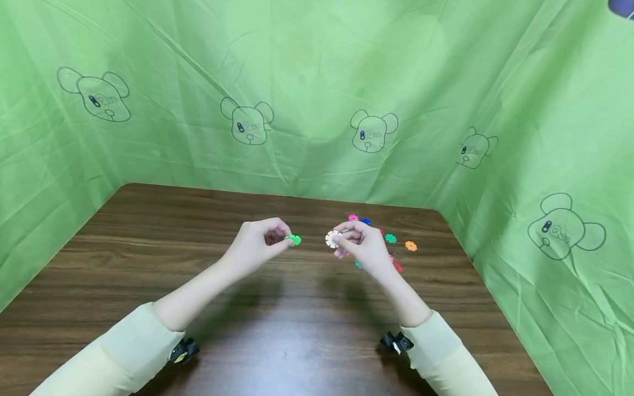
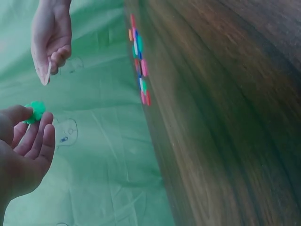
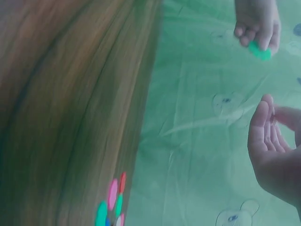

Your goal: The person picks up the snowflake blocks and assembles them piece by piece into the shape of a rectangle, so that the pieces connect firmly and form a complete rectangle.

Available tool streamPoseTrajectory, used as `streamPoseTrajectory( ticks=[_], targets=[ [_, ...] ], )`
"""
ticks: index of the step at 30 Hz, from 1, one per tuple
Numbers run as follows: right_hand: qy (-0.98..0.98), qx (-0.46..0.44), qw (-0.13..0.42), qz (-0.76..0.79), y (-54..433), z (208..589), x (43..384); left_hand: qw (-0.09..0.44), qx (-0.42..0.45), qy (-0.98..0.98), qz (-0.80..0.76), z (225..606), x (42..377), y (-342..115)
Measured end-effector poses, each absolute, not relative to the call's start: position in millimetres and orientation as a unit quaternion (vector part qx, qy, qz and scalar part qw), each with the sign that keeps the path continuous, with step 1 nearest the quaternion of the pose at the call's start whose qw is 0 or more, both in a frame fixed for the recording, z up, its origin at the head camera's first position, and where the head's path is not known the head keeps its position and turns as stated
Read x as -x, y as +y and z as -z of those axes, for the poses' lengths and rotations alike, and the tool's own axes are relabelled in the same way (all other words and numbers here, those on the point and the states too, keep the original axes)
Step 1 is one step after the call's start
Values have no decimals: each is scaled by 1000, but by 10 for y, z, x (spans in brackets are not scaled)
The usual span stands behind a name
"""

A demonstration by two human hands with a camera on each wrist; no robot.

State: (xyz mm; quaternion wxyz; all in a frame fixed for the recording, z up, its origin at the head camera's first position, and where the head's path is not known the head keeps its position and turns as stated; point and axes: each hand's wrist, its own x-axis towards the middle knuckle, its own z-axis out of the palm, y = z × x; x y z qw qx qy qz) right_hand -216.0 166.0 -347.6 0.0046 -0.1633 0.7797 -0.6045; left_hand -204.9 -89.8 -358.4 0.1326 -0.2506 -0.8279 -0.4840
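My left hand (image 1: 258, 242) pinches a green flower-shaped plastic disc (image 1: 295, 240) between thumb and fingers, above the table. Facing it, my right hand (image 1: 365, 245) pinches a white notched disc (image 1: 332, 239) of the same kind. A short gap separates the two discs. In the left wrist view the green disc (image 2: 36, 112) sits at the left fingertips, and the white disc (image 2: 48, 73) shows edge-on. From the right wrist the green disc (image 3: 259, 50) is partly covered by the left fingers, while the right hand (image 3: 275, 146) hides most of the white one.
Several loose discs lie on the wooden table (image 1: 148, 242) behind and around the right hand, among them an orange disc (image 1: 411, 246), a green disc (image 1: 391, 238) and a pink disc (image 1: 353, 218). A green curtain (image 1: 307, 165) with bear-head drawings encloses the table's back and sides.
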Motion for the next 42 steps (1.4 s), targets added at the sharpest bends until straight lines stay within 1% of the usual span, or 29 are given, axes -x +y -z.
streamPoseTrajectory(
  ticks=[3,6,11,19,24,32,36,42],
  targets=[
    [762,160,8,628,1547,3375,2005,154,260,-828,472,3581,2001,-886],
    [747,158,15,646,1475,3364,1929,172,272,-822,471,3603,1964,-864],
    [733,151,29,663,1376,3341,1863,192,280,-806,486,3654,1905,-834],
    [722,122,67,678,1245,3321,1818,234,282,-797,481,3736,1855,-804],
    [720,128,73,678,1197,3354,1822,243,281,-793,484,3795,1846,-794],
    [713,134,74,684,1212,3595,1931,254,278,-790,484,3844,1824,-799],
    [718,139,67,679,1214,3628,1936,255,280,-790,481,3860,1831,-808],
    [716,141,72,680,1200,3656,1934,260,285,-789,478,3864,1845,-825]
  ],
)
